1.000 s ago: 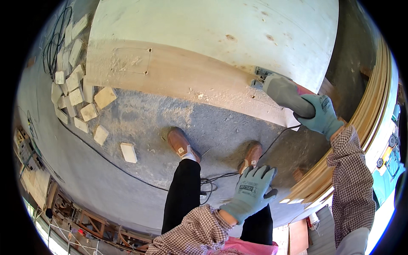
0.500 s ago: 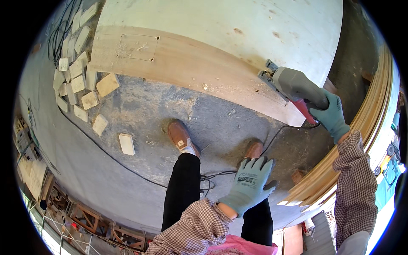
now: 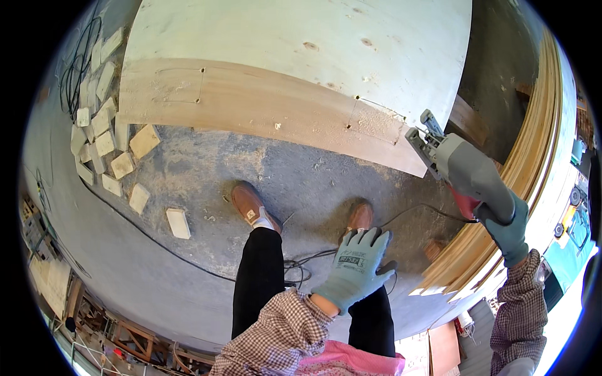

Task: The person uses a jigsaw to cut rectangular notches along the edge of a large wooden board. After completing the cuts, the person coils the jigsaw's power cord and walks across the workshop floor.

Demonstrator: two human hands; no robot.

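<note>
My right hand [image 3: 508, 229], in a light blue work glove, is closed around the handle of a grey and red jigsaw [image 3: 470, 168]. The tool is held up near the right edge of a large plywood sheet [image 3: 251, 100], its blade end toward the board; whether they touch I cannot tell. Cut lines with small drilled holes and scattered sawdust outline rectangles near the sheet's front edge. Gloved too, my left hand [image 3: 354, 266] lies over my right knee with its fingers spread and nothing in it.
Several wood offcuts [image 3: 144, 141] lie on the concrete floor at the left. A dark power cord [image 3: 301, 272] runs across the floor by my feet. At the right stands a stack of plywood sheets [image 3: 495, 232]. Wooden frames [image 3: 135, 335] are at the lower left.
My right hand has lifted the jigsaw off the plywood sheet and moved it right. A sawdust-covered rectangle outline is now uncovered. My left hand stays on the knee; the view has shifted slightly.
</note>
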